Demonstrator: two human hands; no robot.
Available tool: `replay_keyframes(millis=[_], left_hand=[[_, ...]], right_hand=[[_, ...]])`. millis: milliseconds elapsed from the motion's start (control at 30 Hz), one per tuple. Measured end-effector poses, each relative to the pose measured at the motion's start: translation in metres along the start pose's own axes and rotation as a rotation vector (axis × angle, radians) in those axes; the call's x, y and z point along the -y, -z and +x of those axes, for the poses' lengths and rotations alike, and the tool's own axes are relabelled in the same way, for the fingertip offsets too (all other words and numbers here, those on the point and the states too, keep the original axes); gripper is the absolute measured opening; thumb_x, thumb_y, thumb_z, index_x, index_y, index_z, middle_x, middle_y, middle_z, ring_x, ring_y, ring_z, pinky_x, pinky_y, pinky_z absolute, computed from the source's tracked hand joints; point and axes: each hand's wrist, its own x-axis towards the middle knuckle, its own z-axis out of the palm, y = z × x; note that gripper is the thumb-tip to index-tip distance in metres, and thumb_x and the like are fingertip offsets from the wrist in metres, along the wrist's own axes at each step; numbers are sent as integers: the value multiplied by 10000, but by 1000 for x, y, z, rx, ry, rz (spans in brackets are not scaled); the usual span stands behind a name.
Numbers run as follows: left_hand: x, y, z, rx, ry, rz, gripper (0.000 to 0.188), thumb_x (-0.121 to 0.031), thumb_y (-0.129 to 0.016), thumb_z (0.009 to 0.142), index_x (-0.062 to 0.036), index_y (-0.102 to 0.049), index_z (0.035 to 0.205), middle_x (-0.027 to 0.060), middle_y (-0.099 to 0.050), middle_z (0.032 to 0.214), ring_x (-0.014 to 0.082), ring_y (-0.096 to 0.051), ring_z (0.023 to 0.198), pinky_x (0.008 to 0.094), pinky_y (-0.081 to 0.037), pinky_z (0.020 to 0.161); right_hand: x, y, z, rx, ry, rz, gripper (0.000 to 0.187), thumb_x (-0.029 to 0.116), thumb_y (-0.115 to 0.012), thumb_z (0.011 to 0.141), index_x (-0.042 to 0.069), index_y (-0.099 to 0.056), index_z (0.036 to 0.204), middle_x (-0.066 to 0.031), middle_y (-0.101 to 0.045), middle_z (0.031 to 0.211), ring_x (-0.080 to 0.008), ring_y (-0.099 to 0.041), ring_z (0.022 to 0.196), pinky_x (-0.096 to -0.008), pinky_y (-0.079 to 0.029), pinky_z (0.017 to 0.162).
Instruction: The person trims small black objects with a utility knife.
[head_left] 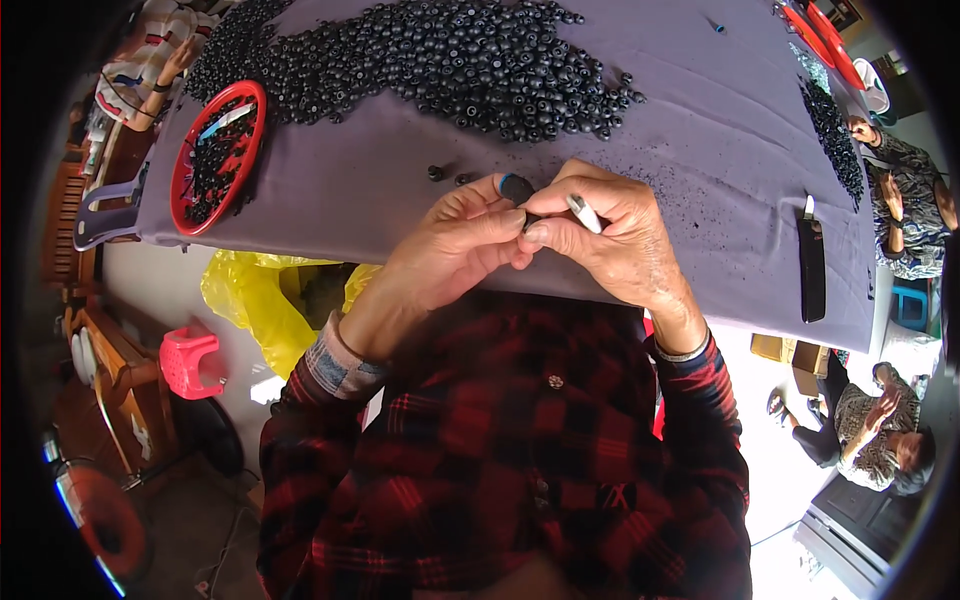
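Note:
Both hands meet just above the near table edge. My left hand (452, 240) is closed, pinching a small black piece (530, 222) between thumb and fingers. One fingertip there wears a black cover (516, 188) with a blue edge. My right hand (620, 235) is closed too, its thumb and forefinger at the same black piece. A slim tool with a whitish end (584, 213) sticks out of its grip; the rest of it is hidden. Beyond the hands, two loose round black caps (436, 173) lie near a large pile of similar caps (500, 70).
A red basin (262, 120) of black bits stands at the left, with a light blue-and-white tool inside. A black-handled knife (812, 265) lies at the right on the purple cloth (700, 110). Below the table are a yellow bag (245, 300) and a pink stool (190, 362). People sit on both sides.

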Motion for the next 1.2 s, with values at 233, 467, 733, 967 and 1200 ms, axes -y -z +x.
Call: replay_keyframes(millis=[233,467,733,967,1200], left_hand=[[3,1,3,35,-31,-63,155,-117,-592,931,-89,-523,1067,26,-621,883,116,-595,794,276,-492,713],[-2,-4,1,-37,-167,1,184,-113,-574,936,-90,-510,1107,15,-598,912,112,-588,798,285,-491,718],[-1,-2,2,-30,-161,22,169,-80,-546,946,-88,-499,1108,-3,-589,909,100,-603,791,292,-516,729],[4,0,3,2,-139,-22,193,-110,-563,940,-70,-504,1119,2,-580,868,107,-599,795,283,-507,706],[2,2,3,-17,-168,30,233,-93,-592,919,-52,-513,1134,38,-606,878,135,-603,772,292,-505,684]], right_hand=[[5,2,1,-93,-121,-12,140,131,-628,916,-5,-654,937,-20,-598,767,-99,-591,753,-273,-488,687],[10,0,-8,-67,128,-511,228,233,-658,882,44,-614,1001,-54,-585,758,-176,-595,704,-314,-477,647],[9,-1,-7,-50,269,-813,219,187,-739,785,71,-645,946,-58,-579,741,-232,-582,558,-329,-471,499],[11,3,-7,-19,280,-824,217,164,-754,751,76,-654,922,-47,-575,716,-225,-576,554,-323,-461,490],[1,1,-6,-6,267,-630,149,142,-710,823,62,-654,936,-64,-613,735,-218,-580,574,-321,-475,539]])
